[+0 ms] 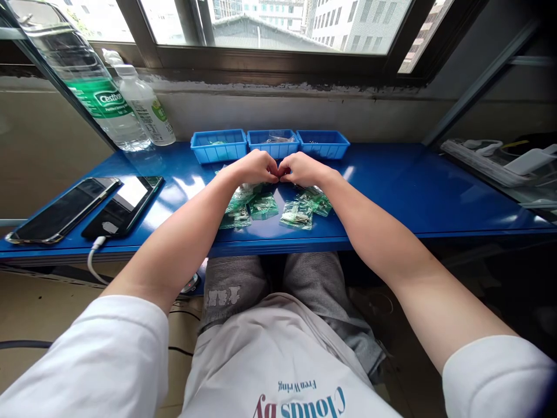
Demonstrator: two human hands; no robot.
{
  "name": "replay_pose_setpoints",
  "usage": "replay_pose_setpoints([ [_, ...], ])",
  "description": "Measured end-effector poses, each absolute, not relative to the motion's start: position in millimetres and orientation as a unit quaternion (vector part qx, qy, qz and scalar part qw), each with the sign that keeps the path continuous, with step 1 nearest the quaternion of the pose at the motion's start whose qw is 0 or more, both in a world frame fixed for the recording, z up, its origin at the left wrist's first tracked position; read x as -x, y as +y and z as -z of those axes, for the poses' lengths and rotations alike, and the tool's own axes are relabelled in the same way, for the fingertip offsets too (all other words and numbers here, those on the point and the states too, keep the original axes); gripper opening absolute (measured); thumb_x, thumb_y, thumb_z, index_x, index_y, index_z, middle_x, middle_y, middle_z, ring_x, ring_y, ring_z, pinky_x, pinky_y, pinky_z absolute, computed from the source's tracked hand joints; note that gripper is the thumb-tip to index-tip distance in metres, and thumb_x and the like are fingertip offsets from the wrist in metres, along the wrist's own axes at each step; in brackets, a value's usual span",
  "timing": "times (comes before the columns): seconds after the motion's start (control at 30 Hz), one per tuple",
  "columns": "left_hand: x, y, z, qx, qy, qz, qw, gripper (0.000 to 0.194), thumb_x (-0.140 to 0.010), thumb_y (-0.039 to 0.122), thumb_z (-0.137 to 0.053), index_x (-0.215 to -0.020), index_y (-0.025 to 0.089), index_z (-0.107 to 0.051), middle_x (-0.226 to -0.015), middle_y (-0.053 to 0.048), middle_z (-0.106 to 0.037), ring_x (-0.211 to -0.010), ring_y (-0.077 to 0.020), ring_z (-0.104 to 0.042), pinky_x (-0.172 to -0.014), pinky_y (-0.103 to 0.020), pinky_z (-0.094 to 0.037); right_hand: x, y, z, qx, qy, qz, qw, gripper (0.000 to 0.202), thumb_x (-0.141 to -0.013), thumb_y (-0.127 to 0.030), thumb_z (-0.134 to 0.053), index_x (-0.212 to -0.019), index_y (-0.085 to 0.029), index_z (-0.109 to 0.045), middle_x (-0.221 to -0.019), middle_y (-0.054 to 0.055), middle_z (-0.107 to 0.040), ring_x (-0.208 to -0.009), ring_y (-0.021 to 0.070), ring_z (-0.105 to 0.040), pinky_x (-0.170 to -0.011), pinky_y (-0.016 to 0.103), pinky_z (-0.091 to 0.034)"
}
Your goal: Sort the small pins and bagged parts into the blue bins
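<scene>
- Where the blue table (383, 197) comes closest, small green-and-clear bags (296, 215) lie in front of the middle blue bin (273, 150), in two groups.
- Left of that bin, and nearer than it, are two phones: a black one (65, 210) and one with a white cord (93, 261).
- The left hand (256, 167) and right hand (301, 168) are just in front of the bin, pinched shut, fingertips meeting. I cannot tell if they hold anything.
- A blue bin sits on each side of it, left (219, 150) and right (322, 148).
- Two bottles (150, 113) stand to its left.
- Behind it is a window (278, 26).
</scene>
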State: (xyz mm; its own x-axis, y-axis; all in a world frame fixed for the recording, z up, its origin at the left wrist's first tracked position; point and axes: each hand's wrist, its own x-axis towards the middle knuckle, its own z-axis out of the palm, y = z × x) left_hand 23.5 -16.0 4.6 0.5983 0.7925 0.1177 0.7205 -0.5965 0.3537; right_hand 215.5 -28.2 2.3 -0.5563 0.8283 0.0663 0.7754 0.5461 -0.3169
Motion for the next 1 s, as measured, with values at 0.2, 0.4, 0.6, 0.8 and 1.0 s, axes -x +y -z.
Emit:
replay_pose_setpoints([
  [0.2,-22.5,-16.7,-4.8,-0.879,0.423,-0.147,0.166,0.023,-0.073,0.034,-0.075,-0.087,0.020,-0.085,-0.083,-0.002,-0.081,-0.083,-0.0215,-0.072,-0.075,-0.027,-0.052,-217.7,-25.8,1.8,0.460,-0.866,-0.140,0.140,0.007,-0.083,-0.013,-0.077,-0.087,-0.015,-0.083,-0.086,0.006,-0.080,-0.077,0.0186,-0.069,-0.066,0.026,-0.048],
  [0.4,-24.3,-22.9,-7.3,-0.866,0.432,-0.182,0.174,0.034,-0.073,0.040,-0.079,-0.097,0.017,-0.084,-0.088,-0.004,-0.080,-0.082,-0.0206,-0.071,-0.074,-0.026,-0.052,-221.3,-23.2,4.2,0.425,-0.865,-0.172,0.202,0.008,-0.078,-0.015,-0.075,-0.080,-0.015,-0.082,-0.077,0.003,-0.076,-0.073,0.0170,-0.064,-0.066,0.027,-0.047],
  [0.6,-26.1,-24.9,-8.1,-0.859,0.425,-0.235,0.162,0.029,-0.082,0.039,-0.070,-0.093,0.015,-0.083,-0.087,-0.005,-0.080,-0.080,-0.0194,-0.070,-0.073,-0.027,-0.051,-221.7,-25.2,0.6,0.421,-0.862,-0.146,0.242,0.016,-0.082,-0.021,-0.067,-0.077,-0.013,-0.080,-0.067,0.001,-0.069,-0.068,0.0148,-0.058,-0.064,0.027,-0.042],
  [0.8,-27.0,-19.8,-6.5,-0.841,0.452,-0.258,0.148,0.023,-0.083,0.033,-0.067,-0.083,0.016,-0.082,-0.077,-0.004,-0.078,-0.077,-0.0200,-0.067,-0.077,-0.030,-0.052,-219.8,-26.4,0.2,0.435,-0.852,-0.139,0.255,0.017,-0.083,-0.025,-0.069,-0.084,-0.015,-0.082,-0.077,0.004,-0.076,-0.071,0.0172,-0.063,-0.069,0.029,-0.046],
  [1.0,-27.6,-18.4,-6.0,-0.821,0.469,-0.288,0.154,0.020,-0.084,0.030,-0.065,-0.085,0.017,-0.080,-0.080,-0.006,-0.076,-0.078,-0.0196,-0.066,-0.078,-0.032,-0.052,-220.7,-27.3,-0.9,0.442,-0.838,-0.126,0.293,0.016,-0.087,-0.026,-0.069,-0.084,-0.016,-0.081,-0.083,0.006,-0.079,-0.076,0.0203,-0.068,-0.074,0.032,-0.051],
])
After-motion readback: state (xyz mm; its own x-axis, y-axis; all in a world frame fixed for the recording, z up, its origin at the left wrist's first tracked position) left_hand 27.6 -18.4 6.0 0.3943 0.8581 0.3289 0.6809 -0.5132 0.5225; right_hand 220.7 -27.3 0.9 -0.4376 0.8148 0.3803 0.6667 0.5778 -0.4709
